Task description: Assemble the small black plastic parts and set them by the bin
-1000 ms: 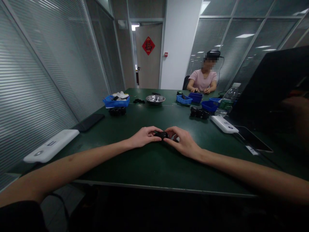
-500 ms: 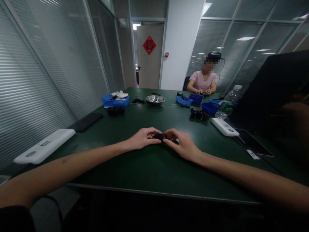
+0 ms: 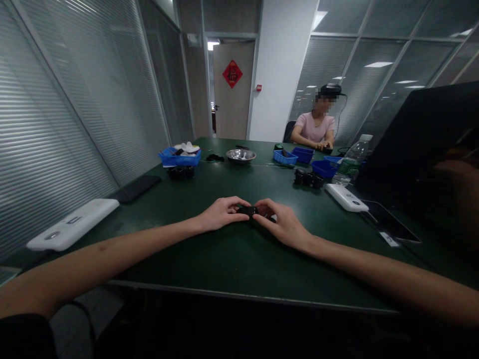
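Both my hands rest on the dark green table [image 3: 232, 249] and meet at its middle. My left hand [image 3: 220, 214] pinches one end of a small black part [image 3: 247, 210] with curled fingers. My right hand [image 3: 281, 222] grips the other end of the same part, fingers bent around it. The part is too small and dark to name more exactly.
A white power bank [image 3: 71, 230] and a black phone [image 3: 135, 188] lie at the left. Blue bins [image 3: 179, 158], a metal bowl [image 3: 241, 155] and black parts [image 3: 309, 178] sit further back. Another white power bank [image 3: 345, 197], a water bottle [image 3: 352, 160] and a tablet [image 3: 389, 219] are right. A person in pink [image 3: 315, 130] works at the far end.
My hands stay closed on the small black part at the same spot. Only the head camera has shifted a little.
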A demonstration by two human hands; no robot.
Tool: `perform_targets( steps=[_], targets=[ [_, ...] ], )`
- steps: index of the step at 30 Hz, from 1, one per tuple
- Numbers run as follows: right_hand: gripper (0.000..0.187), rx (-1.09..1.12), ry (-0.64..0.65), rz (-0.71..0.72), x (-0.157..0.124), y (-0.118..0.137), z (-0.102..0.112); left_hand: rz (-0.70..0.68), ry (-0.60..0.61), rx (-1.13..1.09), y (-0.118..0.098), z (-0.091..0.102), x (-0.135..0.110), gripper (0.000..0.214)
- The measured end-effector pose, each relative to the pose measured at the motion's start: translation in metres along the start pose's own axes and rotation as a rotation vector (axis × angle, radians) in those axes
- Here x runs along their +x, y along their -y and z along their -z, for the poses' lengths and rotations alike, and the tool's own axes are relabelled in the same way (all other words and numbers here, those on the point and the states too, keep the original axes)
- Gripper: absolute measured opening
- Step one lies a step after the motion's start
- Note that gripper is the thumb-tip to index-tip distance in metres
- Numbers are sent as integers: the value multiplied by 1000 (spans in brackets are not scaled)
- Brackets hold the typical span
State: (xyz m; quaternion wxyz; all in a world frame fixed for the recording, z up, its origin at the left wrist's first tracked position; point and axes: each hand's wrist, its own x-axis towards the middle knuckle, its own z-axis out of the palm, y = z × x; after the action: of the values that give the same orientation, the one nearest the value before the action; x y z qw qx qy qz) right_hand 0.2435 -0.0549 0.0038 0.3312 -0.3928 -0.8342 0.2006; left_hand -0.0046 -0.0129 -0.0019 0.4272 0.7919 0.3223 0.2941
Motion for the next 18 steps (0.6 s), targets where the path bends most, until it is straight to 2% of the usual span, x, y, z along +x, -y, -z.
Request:
perform_targets(
  steps=[7, 11, 14, 18],
  targets=[
    [31, -35, -33, 146, -1, -5, -2, -22, 23, -32, 0, 0, 1, 48],
    [37, -26, -74, 98, 0, -3, -4, -22, 3, -48, 1, -1, 0, 48],
    [29, -42, -25, 37, 1, -1, -4, -14, 11, -93, 4, -1, 1, 51],
    [32, -64, -5, 73, 1, -3, -3, 33, 39, -164, 7, 2, 3, 55]
  ],
)
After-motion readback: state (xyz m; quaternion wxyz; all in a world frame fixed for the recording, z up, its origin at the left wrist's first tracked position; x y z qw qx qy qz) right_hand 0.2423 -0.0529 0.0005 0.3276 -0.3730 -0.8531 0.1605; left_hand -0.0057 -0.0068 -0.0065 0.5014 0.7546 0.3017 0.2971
